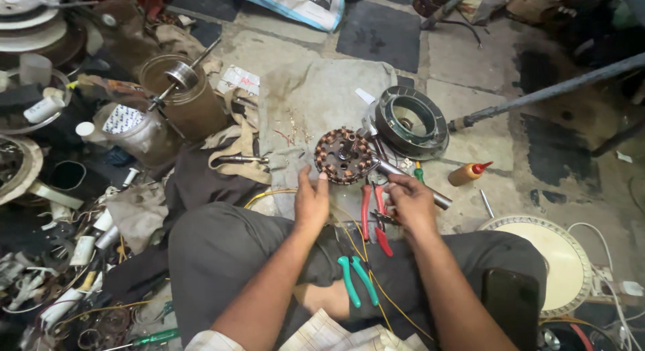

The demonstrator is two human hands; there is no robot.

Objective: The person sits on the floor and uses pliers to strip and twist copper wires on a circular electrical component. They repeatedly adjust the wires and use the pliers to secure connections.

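A round stator wound with copper coils point(343, 155) lies on a grey cloth point(322, 89) on the floor in front of my knees. My left hand point(311, 202) reaches to its near edge, fingertips touching the rim, holding nothing that I can see. My right hand point(411, 202) rests beside red-handled pliers point(374, 213) and grips a thin wire end near a metal rod point(410, 180). Yellow wires point(356, 237) run from the stator over my lap.
Green-handled pliers point(356, 278) and a dark phone point(512, 298) lie on my legs. A ring-shaped motor housing point(411, 121), a small orange bottle point(469, 173), a cream fan cover point(547, 253), a brown jar point(185, 96) and piles of parts at the left surround me.
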